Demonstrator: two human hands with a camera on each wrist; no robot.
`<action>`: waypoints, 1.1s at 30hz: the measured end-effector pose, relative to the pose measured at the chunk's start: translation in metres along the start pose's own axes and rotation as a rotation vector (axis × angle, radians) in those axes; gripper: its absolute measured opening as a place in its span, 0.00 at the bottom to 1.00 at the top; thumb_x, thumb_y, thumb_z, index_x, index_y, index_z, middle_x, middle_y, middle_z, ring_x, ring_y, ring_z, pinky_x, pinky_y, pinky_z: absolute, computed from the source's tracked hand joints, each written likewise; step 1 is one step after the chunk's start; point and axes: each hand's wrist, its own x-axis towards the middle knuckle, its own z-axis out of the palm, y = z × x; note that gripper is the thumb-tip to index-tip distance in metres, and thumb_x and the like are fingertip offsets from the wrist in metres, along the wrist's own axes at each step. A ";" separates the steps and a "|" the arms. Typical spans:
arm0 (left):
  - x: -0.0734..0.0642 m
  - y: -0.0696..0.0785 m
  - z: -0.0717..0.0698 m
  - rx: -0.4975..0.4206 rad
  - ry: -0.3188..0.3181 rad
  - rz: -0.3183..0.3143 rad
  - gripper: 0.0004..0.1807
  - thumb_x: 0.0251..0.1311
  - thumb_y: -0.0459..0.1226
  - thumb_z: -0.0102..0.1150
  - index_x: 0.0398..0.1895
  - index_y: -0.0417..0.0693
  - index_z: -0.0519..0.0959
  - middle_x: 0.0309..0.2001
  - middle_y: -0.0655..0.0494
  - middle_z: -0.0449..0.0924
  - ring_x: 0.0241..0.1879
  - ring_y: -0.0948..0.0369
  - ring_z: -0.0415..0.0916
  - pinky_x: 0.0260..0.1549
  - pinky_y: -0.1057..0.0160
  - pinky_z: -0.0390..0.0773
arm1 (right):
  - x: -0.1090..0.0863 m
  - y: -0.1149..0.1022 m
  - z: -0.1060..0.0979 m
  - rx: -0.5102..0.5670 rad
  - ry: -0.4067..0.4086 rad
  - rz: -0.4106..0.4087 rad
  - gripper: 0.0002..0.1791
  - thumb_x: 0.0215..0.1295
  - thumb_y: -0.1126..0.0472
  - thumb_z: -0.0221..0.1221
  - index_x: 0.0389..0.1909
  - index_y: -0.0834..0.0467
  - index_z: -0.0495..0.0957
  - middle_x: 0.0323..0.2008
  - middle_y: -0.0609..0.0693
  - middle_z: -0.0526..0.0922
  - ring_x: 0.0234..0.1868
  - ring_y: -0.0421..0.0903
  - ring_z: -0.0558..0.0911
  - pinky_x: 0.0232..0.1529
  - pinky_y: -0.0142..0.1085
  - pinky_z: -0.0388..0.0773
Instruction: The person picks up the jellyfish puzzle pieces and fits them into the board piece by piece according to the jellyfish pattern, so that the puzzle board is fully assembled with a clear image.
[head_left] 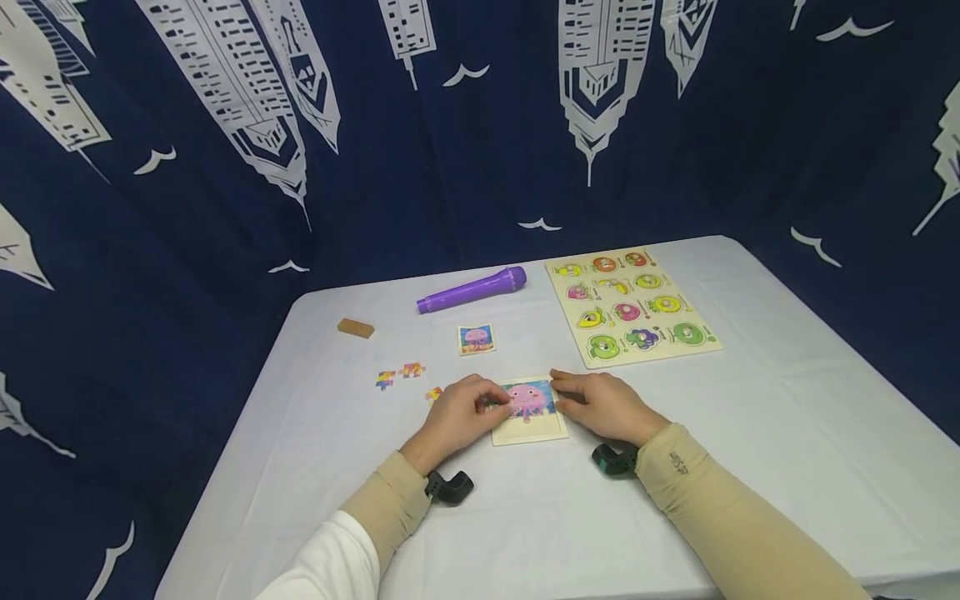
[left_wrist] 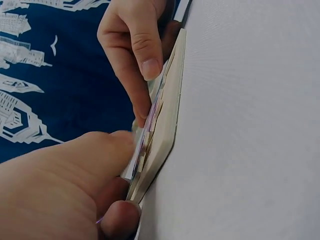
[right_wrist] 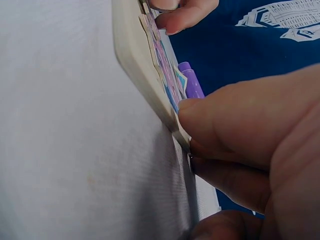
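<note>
A small jigsaw tray [head_left: 529, 429] with a pale wooden rim lies on the table. Its picture of a pink octopus [head_left: 528, 398] on blue fills the upper part, and bare wood shows along the bottom. My left hand [head_left: 463, 410] is over the tray's left side, thumb and forefinger curled together, pinching what looks like a puzzle piece [left_wrist: 132, 167] at the picture. My right hand [head_left: 603, 406] grips the tray's right edge; in the right wrist view its thumb [right_wrist: 200, 112] lies on the rim. Loose puzzle pieces [head_left: 412, 370] are left of the tray.
Behind the tray lies a small octopus picture card [head_left: 476, 339]. A purple toy microphone [head_left: 472, 291] is farther back, and a fruit puzzle board [head_left: 637, 308] lies at back right. A brown block [head_left: 356, 328] sits at back left. Dark patterned cloth [head_left: 450, 167] hangs behind the table.
</note>
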 end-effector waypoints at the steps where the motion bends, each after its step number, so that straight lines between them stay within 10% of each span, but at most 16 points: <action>1: 0.000 0.000 0.000 -0.001 -0.005 -0.002 0.07 0.63 0.50 0.71 0.42 0.65 0.87 0.38 0.72 0.80 0.29 0.70 0.72 0.28 0.69 0.73 | 0.000 0.000 0.000 -0.001 0.000 -0.001 0.24 0.72 0.56 0.62 0.65 0.61 0.78 0.70 0.52 0.75 0.72 0.55 0.72 0.69 0.54 0.70; 33: 0.002 0.000 0.000 -0.023 0.068 0.003 0.07 0.69 0.46 0.66 0.45 0.60 0.88 0.40 0.67 0.81 0.28 0.70 0.70 0.26 0.69 0.71 | 0.001 -0.002 0.000 -0.010 -0.013 0.022 0.24 0.73 0.55 0.62 0.66 0.59 0.78 0.71 0.51 0.74 0.73 0.55 0.71 0.69 0.55 0.69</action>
